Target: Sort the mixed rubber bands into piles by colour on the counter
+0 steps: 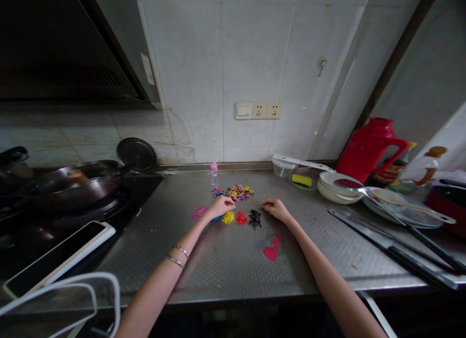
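Observation:
A mixed heap of small coloured rubber bands (236, 192) lies on the metal counter. In front of it are single-colour piles: pink bands (198, 212), yellow bands (228, 217), red bands (241, 218) and black bands (255, 218). Some blue bands (217, 218) are partly covered by my left forearm. My left hand (222, 206) is at the heap's near edge, fingers curled together. To the right of the heap, my right hand (277, 210) has its fingertips pinched, pointing left above the black pile. Anything within either pinch is too small to make out.
A torn clear bag with red on it (272, 248) lies near my right forearm. Behind stands a small pink-capped bottle (214, 174). Bowls (338, 187), a knife (364, 226) and a red thermos (371, 149) are right; a pan (76, 187) and a phone-like device (58, 255) left.

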Demonstrator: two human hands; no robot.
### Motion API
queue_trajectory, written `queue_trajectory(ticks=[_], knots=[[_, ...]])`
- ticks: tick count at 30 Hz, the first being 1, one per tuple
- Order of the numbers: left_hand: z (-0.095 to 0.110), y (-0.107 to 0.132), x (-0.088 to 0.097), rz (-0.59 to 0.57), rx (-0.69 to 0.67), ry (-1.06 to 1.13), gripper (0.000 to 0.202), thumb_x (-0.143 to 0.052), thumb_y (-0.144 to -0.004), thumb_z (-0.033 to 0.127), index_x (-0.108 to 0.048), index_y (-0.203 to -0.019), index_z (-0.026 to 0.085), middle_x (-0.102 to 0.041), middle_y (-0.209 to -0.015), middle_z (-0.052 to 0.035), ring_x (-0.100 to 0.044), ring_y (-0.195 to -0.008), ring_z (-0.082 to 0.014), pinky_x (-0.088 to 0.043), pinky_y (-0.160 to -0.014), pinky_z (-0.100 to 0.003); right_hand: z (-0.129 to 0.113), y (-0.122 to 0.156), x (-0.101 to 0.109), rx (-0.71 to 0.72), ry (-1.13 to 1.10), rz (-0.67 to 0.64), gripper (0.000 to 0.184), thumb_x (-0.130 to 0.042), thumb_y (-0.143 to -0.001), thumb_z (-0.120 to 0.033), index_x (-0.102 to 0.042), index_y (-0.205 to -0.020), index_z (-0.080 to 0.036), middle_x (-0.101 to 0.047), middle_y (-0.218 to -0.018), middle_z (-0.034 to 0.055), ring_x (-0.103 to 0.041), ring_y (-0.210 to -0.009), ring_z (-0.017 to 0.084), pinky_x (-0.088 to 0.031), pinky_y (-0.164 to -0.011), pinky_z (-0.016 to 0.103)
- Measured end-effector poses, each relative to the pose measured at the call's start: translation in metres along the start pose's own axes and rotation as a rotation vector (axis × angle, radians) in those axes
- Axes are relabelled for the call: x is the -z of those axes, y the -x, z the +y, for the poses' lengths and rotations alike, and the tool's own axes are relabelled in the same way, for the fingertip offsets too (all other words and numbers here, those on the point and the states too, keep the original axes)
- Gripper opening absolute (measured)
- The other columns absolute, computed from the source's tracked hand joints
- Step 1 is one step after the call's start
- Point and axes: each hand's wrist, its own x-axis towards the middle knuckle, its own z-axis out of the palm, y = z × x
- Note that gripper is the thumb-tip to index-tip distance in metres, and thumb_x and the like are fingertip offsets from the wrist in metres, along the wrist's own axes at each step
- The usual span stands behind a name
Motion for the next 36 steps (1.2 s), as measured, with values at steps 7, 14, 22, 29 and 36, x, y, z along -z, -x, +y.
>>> queue_trajectory(ticks=[7,14,22,29,36], knots=[[-0.041,0.009,0.049,0.233,0.159,0.094,0.025,-0.054,-0.067,0.029,-0.067,-0.077,0.009,-0.066,-0.073,-0.0074,-0.057,-0.067,-0.0145,-0.042,-0.065,-0.024,-0.001,0.000,0.000,0.012,0.029,0.012,0.030,-0.048,-0.064,-0.029,-0.066,-0.081,-0.013,-0.056,-0.055,-0.0005,-0.044,-0.046,0.009,-0.034,-0.045,0.019],[-0.054,0.028,0.069,0.282,0.282,0.131,0.022,-0.056,-0.065,0.026,-0.066,-0.074,0.009,-0.066,-0.071,-0.0075,-0.058,-0.066,-0.0146,-0.043,-0.064,-0.024,0.000,-0.002,-0.001,0.013,0.047,0.027,0.029,-0.048,-0.065,-0.027,-0.067,-0.081,-0.013,-0.057,-0.055,-0.0003,-0.046,-0.046,0.009,-0.035,-0.045,0.019],[-0.046,0.032,0.068,0.283,0.304,0.135,0.020,-0.055,-0.066,0.024,-0.066,-0.076,0.011,-0.067,-0.074,-0.0066,-0.059,-0.069,-0.0151,-0.044,-0.066,-0.024,-0.012,-0.011,0.002,-0.022,0.061,-0.017,0.028,-0.048,-0.067,-0.024,-0.066,-0.085,-0.014,-0.059,-0.053,0.0003,-0.047,-0.041,0.008,-0.036,-0.039,0.017],[-0.055,0.037,0.080,0.311,0.455,0.109,0.018,-0.050,-0.064,0.012,-0.066,-0.072,0.011,-0.065,-0.063,-0.0053,-0.058,-0.060,-0.0129,-0.041,-0.054,-0.020,-0.028,-0.050,-0.005,0.014,0.161,0.062,0.028,-0.048,-0.064,-0.017,-0.068,-0.084,-0.015,-0.065,-0.064,0.0026,-0.055,-0.050,0.011,-0.039,-0.043,0.016],[-0.080,0.042,0.080,0.435,0.596,0.173,0.029,-0.046,-0.067,0.014,-0.062,-0.091,0.011,-0.061,-0.060,-0.0018,-0.043,-0.039,-0.0053,-0.026,-0.036,-0.015,-0.023,-0.063,-0.028,0.139,0.284,0.076,0.023,-0.052,-0.062,-0.016,-0.069,-0.076,-0.019,-0.067,-0.073,0.0017,-0.059,-0.067,0.015,-0.043,-0.061,0.019]])
